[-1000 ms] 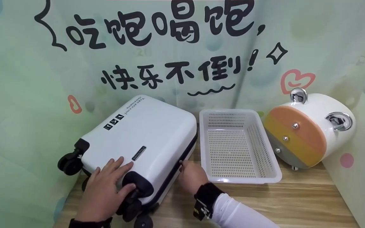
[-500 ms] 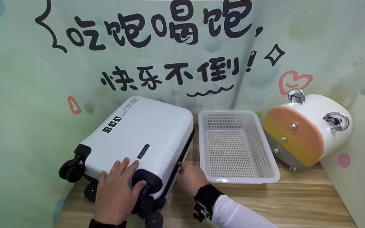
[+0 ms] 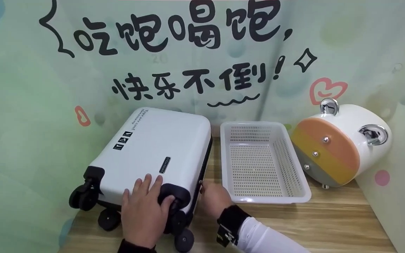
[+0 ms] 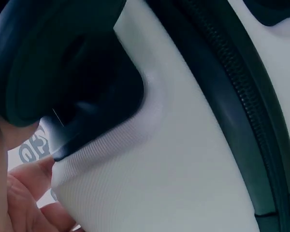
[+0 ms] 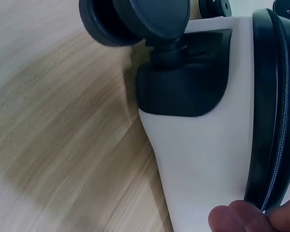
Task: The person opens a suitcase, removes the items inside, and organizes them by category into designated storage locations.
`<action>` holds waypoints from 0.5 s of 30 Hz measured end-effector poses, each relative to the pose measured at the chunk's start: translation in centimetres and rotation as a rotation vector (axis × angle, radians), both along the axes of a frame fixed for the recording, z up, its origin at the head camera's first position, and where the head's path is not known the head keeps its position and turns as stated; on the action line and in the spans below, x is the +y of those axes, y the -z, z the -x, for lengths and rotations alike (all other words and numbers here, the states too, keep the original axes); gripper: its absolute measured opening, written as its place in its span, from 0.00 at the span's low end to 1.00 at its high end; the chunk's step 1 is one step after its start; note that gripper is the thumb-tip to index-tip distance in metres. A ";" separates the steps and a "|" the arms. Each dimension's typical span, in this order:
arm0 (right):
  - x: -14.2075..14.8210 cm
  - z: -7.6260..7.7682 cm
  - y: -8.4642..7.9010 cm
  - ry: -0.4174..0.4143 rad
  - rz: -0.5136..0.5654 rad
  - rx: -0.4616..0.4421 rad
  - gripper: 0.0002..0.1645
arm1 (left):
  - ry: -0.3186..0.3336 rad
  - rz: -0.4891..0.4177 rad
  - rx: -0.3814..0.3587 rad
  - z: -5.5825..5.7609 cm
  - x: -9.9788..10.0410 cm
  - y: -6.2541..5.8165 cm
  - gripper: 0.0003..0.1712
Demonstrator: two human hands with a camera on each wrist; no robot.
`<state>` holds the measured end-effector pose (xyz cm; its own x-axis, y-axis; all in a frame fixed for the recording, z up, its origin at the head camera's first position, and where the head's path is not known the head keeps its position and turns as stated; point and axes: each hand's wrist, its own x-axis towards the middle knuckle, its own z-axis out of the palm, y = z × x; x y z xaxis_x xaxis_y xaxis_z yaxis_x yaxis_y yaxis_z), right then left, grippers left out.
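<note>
A white suitcase point(image 3: 174, 140) with black corner guards lies flat on the wooden table, wheel end toward me. My left hand point(image 3: 144, 211) rests spread over its near corner, fingers on the white shell and thumb on the black corner guard point(image 3: 174, 193) above a wheel point(image 3: 184, 239). At the suitcase's right side, my right hand point(image 3: 216, 198) pinches a small metal zipper pull point(image 3: 200, 182). In the right wrist view, the fingertips point(image 5: 227, 220) meet at the black zipper band point(image 5: 275, 125). From the left wrist, the zipper teeth point(image 4: 241, 92) run together along the edge.
A white perforated plastic basket point(image 3: 225, 165) stands right of the suitcase, near my right hand. Beyond it, a white drum-shaped object point(image 3: 371, 151) with a striped orange, yellow and grey face and chrome fittings lies tilted. A printed green curtain point(image 3: 174, 63) closes off the back.
The suitcase has turned, its wheel end swinging to the right, and my left hand has moved right with it. My right hand stays nearly in place at the zipper pull.
</note>
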<state>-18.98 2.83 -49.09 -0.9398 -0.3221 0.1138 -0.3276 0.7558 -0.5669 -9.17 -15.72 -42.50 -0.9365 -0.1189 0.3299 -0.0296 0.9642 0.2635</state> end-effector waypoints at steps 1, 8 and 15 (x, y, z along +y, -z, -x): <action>0.1 -0.1 0.0 -0.001 -0.001 0.005 0.07 | 0.010 -0.003 0.002 0.0 0.0 -0.1 0.36; 0.3 -0.2 -0.2 -0.017 -0.034 0.038 0.06 | 0.218 -0.060 -0.072 0.7 -4.1 -1.0 0.40; 0.4 -0.2 -0.2 -0.018 -0.034 0.042 0.03 | 0.228 -0.009 -0.095 1.9 -8.0 -0.5 0.58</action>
<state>-18.81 3.22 -48.94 -0.9285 -0.3432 0.1415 -0.3642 0.7682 -0.5266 -11.05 -23.74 -42.00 -0.9662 0.0969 0.2387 0.1636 0.9465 0.2781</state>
